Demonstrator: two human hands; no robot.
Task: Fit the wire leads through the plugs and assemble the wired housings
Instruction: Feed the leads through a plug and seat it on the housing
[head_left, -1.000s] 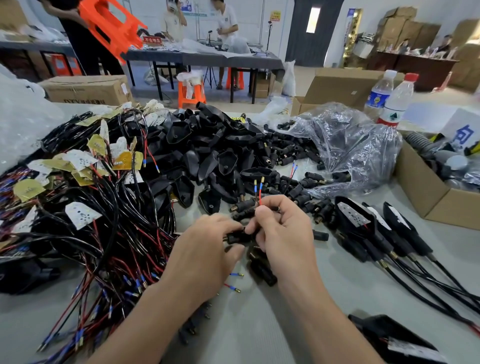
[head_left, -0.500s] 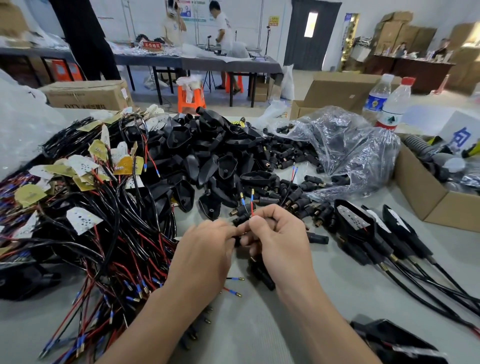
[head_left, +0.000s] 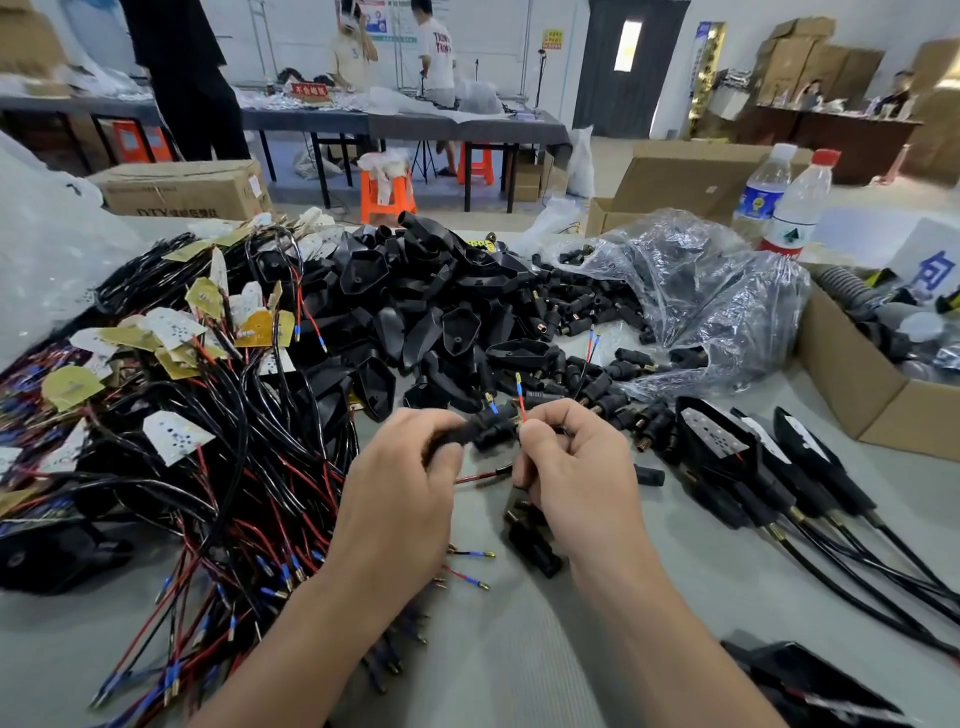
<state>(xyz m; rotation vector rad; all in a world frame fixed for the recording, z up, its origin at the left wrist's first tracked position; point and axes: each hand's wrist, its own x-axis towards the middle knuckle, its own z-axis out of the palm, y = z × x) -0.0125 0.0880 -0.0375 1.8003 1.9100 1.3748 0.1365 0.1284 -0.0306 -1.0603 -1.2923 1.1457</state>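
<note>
My left hand grips a black cable just behind a small black plug at the table's middle. My right hand pinches the red and black wire leads whose blue and yellow tipped ends stick up out of the plug. A loop of red lead hangs between my hands. A heap of black housings lies beyond my hands. Loose black plugs are scattered to the right of the heap. Wired cables with tagged ends are piled on the left.
Several finished housings with cables lie at the right. A clear plastic bag of plugs sits behind them, with two water bottles and a cardboard box at the far right. Loose plugs lie under my right wrist. People stand at far tables.
My hands have drawn slightly apart and the plug has slid further along the leads; a loop of red lead now shows between them. The view has shifted a little downward.
</note>
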